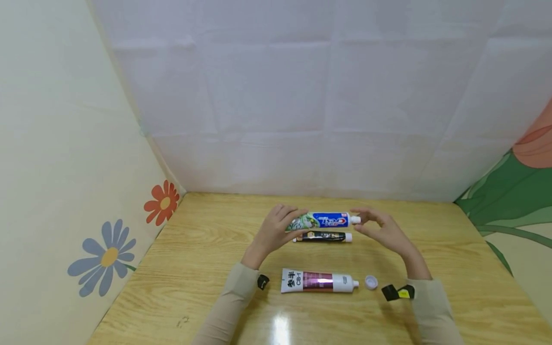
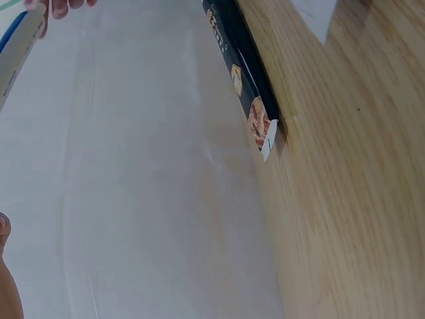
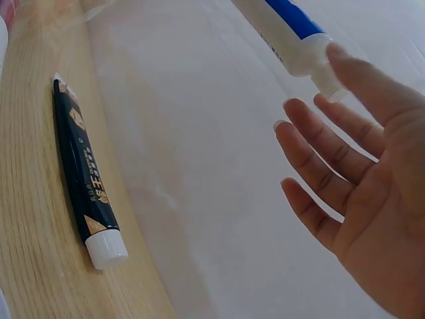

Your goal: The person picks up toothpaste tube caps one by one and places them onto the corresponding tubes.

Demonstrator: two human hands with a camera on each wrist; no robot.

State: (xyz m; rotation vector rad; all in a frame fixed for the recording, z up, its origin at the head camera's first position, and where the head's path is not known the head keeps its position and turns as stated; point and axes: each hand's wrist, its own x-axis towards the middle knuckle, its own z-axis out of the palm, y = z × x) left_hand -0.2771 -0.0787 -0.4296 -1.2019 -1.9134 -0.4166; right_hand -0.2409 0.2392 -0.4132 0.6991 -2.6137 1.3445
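Note:
My left hand (image 1: 272, 231) grips the rear end of a blue, green and white Crest toothpaste tube (image 1: 329, 220), held level above the table. Its white-tipped end (image 3: 327, 78) points right, toward my right hand (image 1: 387, 234). In the right wrist view, the right thumb overlaps that tip and the other fingers are spread loosely around it; contact is unclear. Behind and below the raised tube lies a black toothpaste tube (image 3: 85, 159) with a white cap. Nearer me lies a white and pink CB-1 toothpaste tube (image 1: 318, 281), its nozzle bare, with a round white cap (image 1: 371, 282) beside it.
The wooden table (image 1: 207, 268) meets a white cloth backdrop (image 1: 267, 110) at its far edge. Side panels with printed flowers (image 1: 109, 257) stand left and right. Black straps (image 1: 390, 293) show at the wrists.

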